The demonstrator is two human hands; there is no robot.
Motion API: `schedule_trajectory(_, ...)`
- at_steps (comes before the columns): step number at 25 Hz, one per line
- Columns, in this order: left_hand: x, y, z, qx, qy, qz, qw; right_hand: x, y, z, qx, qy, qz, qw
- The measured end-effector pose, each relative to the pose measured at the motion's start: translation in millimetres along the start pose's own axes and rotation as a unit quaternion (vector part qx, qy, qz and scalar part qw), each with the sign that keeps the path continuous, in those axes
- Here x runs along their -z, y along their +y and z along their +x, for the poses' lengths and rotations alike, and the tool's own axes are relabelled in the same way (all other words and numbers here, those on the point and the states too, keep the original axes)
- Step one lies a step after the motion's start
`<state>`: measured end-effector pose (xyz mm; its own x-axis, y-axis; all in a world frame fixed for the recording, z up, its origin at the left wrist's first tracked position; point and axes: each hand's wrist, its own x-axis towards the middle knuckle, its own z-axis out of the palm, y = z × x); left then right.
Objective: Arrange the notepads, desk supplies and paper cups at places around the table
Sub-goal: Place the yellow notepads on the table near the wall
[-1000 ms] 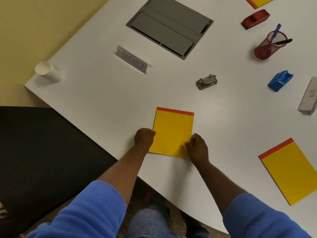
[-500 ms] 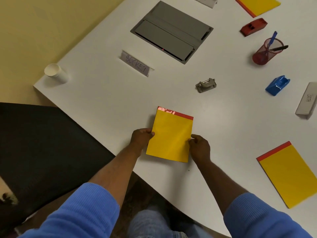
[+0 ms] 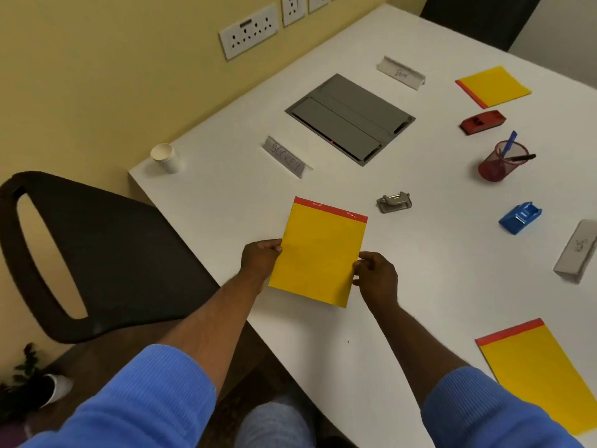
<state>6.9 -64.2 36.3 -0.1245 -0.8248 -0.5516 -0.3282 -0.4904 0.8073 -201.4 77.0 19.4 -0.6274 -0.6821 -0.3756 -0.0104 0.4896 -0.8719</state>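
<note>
White tabletop (image 3: 226, 189) meets a yellow wall (image 3: 97, 76) at upper left, while at frame centre the left hand (image 3: 258, 263) and right hand (image 3: 376, 279) pinch opposite edges of a yellow red-topped rectangular notepad (image 3: 319, 253).

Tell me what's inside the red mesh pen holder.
Two pens stand in the pen holder: a blue pen and a black pen, both leaning out over its rim. Whether anything smaller lies at the bottom cannot be told, because the mesh wall hides it.

Two hands, left hand (image 3: 260, 260) and right hand (image 3: 377, 277), pinched the side edges of a yellow notepad (image 3: 318, 253) over a white table (image 3: 420, 253) near a metal stapler (image 3: 394, 202).
</note>
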Motion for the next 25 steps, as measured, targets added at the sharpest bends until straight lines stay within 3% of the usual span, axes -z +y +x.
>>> schedule_trajectory(10, 30.9, 36.6, 54.5, -0.055, 0.108, 0.067, 0.990, -46.7, -62.2, 54.1, 0.002, -0.067, 0.043, 0.997)
schedule_trajectory(21, 71.2, 68.9, 198.3, -0.112, 0.141, 0.167, 0.969, -150.5, -118.3, 174.9, 0.035, -0.057, -0.014, 0.998)
schedule_trajectory(25, 95.1, 72.3, 264.7, -0.127, 0.164, 0.298, 0.932, -187.8, -147.8, 233.1, 0.046, -0.035, -0.002, 0.998)
